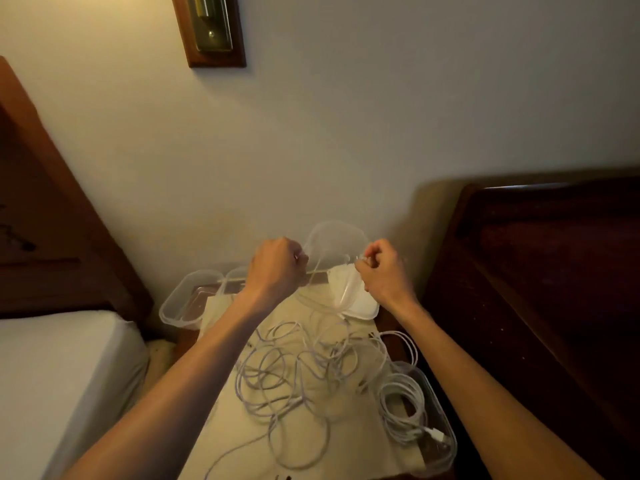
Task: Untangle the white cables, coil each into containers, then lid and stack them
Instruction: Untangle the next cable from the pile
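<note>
A tangle of white cables (304, 368) lies on a beige cloth (346, 441) over a small table. Both my hands are raised above its far edge. My left hand (277, 265) grips one strand, and my right hand (381, 268) pinches the same white cable; the stretch between them (329, 266) runs nearly straight. A clear container (445, 452) at the near right holds a coiled cable (405, 407) with a plug end. An empty clear container (180, 299) stands at the far left. White lids (360, 306) are stacked at the far right, and another clear container (334, 237) leans against the wall.
A bed with a white mattress (52, 375) and wooden headboard (52, 202) is at the left. A dark wooden headboard (554, 289) rises at the right. A wall lamp plate (211, 26) hangs above on the pale wall.
</note>
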`<state>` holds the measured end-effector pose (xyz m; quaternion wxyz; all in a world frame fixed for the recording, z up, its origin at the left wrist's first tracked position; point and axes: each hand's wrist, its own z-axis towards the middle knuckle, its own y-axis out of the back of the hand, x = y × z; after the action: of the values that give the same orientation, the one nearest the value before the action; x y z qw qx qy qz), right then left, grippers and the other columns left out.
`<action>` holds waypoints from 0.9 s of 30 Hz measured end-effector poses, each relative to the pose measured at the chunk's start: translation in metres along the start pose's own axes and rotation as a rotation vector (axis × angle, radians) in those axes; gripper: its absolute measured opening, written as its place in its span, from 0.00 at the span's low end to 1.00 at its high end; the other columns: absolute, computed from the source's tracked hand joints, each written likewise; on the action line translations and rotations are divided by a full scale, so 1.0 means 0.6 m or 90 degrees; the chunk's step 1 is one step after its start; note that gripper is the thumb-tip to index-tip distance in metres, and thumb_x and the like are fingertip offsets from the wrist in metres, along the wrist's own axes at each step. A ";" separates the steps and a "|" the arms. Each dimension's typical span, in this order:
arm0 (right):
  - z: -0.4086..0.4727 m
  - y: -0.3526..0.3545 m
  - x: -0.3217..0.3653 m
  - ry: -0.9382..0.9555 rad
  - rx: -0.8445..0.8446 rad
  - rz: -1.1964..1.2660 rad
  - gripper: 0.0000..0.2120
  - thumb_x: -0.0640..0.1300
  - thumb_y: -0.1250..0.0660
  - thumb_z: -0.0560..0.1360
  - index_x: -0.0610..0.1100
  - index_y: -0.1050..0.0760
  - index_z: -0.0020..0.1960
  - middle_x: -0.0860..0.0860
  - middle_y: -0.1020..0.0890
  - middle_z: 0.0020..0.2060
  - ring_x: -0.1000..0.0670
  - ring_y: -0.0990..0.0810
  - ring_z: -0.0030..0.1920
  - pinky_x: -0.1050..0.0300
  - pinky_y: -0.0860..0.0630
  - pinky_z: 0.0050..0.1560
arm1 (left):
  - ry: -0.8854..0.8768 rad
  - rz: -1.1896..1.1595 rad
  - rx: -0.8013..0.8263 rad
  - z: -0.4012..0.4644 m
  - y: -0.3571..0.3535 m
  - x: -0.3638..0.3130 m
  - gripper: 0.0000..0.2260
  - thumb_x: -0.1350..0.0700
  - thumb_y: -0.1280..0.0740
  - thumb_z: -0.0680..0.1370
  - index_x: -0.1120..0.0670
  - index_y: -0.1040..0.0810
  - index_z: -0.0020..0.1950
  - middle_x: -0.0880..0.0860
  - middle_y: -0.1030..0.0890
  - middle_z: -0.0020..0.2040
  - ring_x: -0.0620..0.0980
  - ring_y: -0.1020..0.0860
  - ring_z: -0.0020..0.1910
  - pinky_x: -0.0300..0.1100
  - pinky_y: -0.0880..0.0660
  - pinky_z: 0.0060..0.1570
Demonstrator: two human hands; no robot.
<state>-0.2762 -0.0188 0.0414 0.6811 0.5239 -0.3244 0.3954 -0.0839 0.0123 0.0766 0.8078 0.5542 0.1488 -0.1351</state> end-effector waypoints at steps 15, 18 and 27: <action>-0.292 0.075 -0.132 0.075 0.070 -0.153 0.16 0.47 0.40 0.79 0.50 0.23 0.65 0.55 0.19 0.44 0.59 0.24 0.43 0.56 0.24 0.47 | 0.143 -0.196 0.117 -0.367 -0.078 -0.076 0.06 0.59 0.39 0.80 0.56 0.25 0.55 0.51 0.23 0.24 0.43 0.24 0.20 0.34 0.29 0.25; -0.312 0.075 -0.164 0.112 0.016 -0.269 0.19 0.50 0.47 0.80 0.50 0.23 0.65 0.55 0.22 0.59 0.53 0.28 0.59 0.45 0.28 0.59 | 0.162 -0.157 0.122 -0.396 -0.109 -0.059 0.07 0.57 0.38 0.79 0.58 0.25 0.54 0.55 0.18 0.34 0.55 0.18 0.36 0.47 0.25 0.38; -0.319 0.075 -0.216 -0.028 0.309 -0.497 0.26 0.49 0.52 0.84 0.52 0.55 0.80 0.53 0.56 0.79 0.46 0.58 0.79 0.33 0.53 0.74 | 0.225 -0.047 0.227 -0.412 -0.150 -0.045 0.09 0.59 0.39 0.78 0.61 0.26 0.55 0.61 0.20 0.53 0.62 0.24 0.54 0.50 0.30 0.49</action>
<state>-0.3722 0.1474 -0.0954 0.6300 0.7592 -0.0151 0.1627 -0.1658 0.2136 -0.0742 0.6533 0.6970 0.2817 -0.0894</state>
